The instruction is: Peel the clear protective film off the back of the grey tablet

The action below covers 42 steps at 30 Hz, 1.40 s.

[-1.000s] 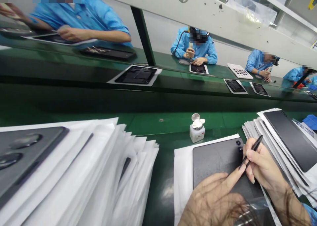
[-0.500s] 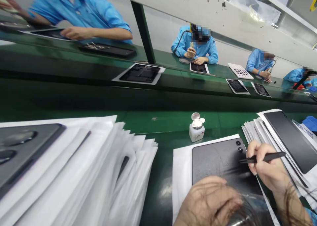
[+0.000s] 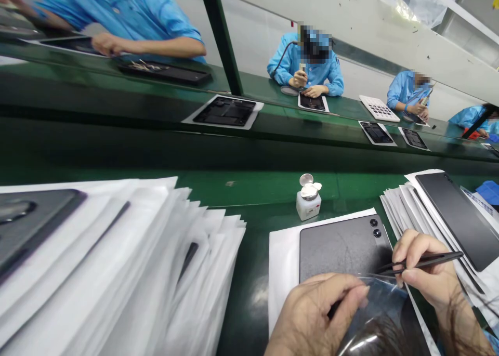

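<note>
A dark grey tablet back panel (image 3: 337, 244) with two round camera lenses lies on a white paper sleeve (image 3: 281, 278) in front of me. My left hand (image 3: 315, 314) is closed, thumb and fingers pinching the upper edge of a clear plastic film (image 3: 384, 312) over the panel's lower part. In my right hand (image 3: 432, 280) is a pair of black tweezers (image 3: 440, 260), held between thumb and fingers. Its tips are by the film's upper edge below the lenses; whether they grip it I cannot tell. Strands of hair partly cover both hands.
On the left rises a tall stack of white sleeves (image 3: 128, 262) with a dark panel (image 3: 35, 221) on top. A small white bottle (image 3: 308, 205) stands behind my work. Another stack (image 3: 397, 210) carries a panel (image 3: 460, 218) at right. Several blue-sleeved co-workers sit across the bench.
My left hand has turned, and its pinch on the film's edge now shows. The film spreads higher over the panel. The tweezers have shifted slightly down and right, their two arms now visibly apart.
</note>
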Motion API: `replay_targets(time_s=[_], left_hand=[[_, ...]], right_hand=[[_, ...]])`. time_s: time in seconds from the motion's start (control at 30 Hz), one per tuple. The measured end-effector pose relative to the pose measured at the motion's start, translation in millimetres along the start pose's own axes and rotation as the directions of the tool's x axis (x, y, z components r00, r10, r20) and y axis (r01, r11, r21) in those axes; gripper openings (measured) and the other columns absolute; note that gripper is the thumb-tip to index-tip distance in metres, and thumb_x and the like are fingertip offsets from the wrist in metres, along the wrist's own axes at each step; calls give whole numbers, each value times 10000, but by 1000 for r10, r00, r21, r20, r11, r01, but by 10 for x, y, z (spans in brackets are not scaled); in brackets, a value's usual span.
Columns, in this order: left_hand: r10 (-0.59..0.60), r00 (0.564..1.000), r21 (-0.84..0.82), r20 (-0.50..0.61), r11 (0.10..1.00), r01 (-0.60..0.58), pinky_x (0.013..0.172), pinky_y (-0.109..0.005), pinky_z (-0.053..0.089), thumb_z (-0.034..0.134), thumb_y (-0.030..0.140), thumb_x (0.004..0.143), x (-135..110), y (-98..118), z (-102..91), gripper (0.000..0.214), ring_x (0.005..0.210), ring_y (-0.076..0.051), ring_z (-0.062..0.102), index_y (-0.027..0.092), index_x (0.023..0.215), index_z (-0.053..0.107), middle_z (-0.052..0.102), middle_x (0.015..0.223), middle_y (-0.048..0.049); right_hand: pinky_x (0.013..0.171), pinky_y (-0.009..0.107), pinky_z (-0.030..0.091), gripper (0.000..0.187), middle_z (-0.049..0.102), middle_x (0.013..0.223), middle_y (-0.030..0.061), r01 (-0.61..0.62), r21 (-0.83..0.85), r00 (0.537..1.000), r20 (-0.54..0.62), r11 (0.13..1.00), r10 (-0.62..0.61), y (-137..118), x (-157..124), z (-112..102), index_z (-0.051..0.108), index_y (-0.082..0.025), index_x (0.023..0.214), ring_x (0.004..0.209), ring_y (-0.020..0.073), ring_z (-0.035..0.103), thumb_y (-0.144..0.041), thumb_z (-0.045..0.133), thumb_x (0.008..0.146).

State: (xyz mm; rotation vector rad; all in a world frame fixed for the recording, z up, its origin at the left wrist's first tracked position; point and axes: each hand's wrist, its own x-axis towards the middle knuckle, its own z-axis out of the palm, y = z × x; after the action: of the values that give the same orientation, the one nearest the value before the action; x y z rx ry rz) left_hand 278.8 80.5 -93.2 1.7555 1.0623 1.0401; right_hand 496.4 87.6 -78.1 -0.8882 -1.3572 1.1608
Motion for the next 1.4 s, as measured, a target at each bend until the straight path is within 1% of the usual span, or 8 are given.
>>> replay_targets(time_s=[0.1, 0.27, 0.43, 0.53, 0.7, 1.03, 1.23, 1.4], left_hand=[[-36, 999, -3, 3, 999, 36, 673, -204, 543, 563, 321, 943, -8, 27, -3, 273, 639, -129, 705, 267, 736, 733, 771, 680, 57], [-39, 999, -6, 10, 999, 39, 671, -204, 542, 562, 352, 946, -5, 35, -10, 288, 635, -127, 703, 271, 730, 734, 769, 676, 55], [-40, 999, -7, -2, 999, 40, 657, -200, 537, 559, 339, 944, 0, 7, 4, 266, 635, -129, 703, 287, 748, 731, 767, 676, 59], [-25, 1000, -1, 3, 1000, 25, 669, -193, 534, 556, 335, 946, 6, -8, 11, 263, 635, -124, 704, 286, 760, 736, 768, 679, 62], [-45, 999, 9, 16, 999, 45, 667, -182, 527, 564, 325, 940, 15, 3, 3, 265, 637, -117, 701, 271, 750, 742, 763, 674, 60], [-69, 997, 31, 37, 997, 68, 668, -195, 517, 562, 332, 932, 11, 27, -1, 285, 642, -123, 687, 271, 709, 728, 751, 668, 63], [-113, 993, 15, 46, 994, 112, 686, -188, 512, 546, 290, 928, 29, 92, -16, 289, 662, -125, 691, 256, 718, 741, 761, 683, 46], [-116, 993, 28, 28, 993, 115, 664, -165, 496, 556, 299, 928, 11, 98, -21, 292, 636, -103, 680, 262, 697, 730, 749, 658, 74]], right_hand=[[551, 290, 510, 139, 703, 799, 8, 16, -59, 999, -26, 998, -18, -27, -16, -2, 741, -328, 796, 691, 194, 646, -234, 829, 744], [619, 311, 529, 130, 706, 783, 4, 33, -155, 997, -69, 987, -44, -71, -51, 9, 730, -323, 781, 695, 194, 648, -236, 823, 753], [636, 353, 560, 123, 706, 772, 19, 52, -213, 996, -57, 976, -65, -109, -71, 28, 728, -318, 761, 686, 214, 652, -239, 821, 748], [622, 348, 569, 123, 706, 786, 28, 70, -230, 996, -39, 971, -81, -119, -68, 36, 728, -306, 771, 691, 216, 658, -215, 809, 757], [645, 334, 569, 143, 706, 793, 16, 73, -258, 996, -32, 963, -84, -118, -71, 39, 724, -314, 780, 714, 206, 659, -197, 804, 762], [658, 330, 558, 157, 707, 811, 8, 65, -231, 997, -15, 971, -70, -114, -81, 37, 719, -310, 797, 726, 198, 657, -173, 794, 775], [656, 329, 577, 228, 713, 817, 1, 166, -269, 986, 42, 949, -161, -107, -74, 43, 691, -309, 827, 740, 196, 661, -91, 748, 793], [621, 338, 586, 319, 721, 849, 11, 280, -270, 959, 131, 921, -252, -116, -123, 45, 688, -316, 903, 737, 202, 664, -22, 708, 782]])
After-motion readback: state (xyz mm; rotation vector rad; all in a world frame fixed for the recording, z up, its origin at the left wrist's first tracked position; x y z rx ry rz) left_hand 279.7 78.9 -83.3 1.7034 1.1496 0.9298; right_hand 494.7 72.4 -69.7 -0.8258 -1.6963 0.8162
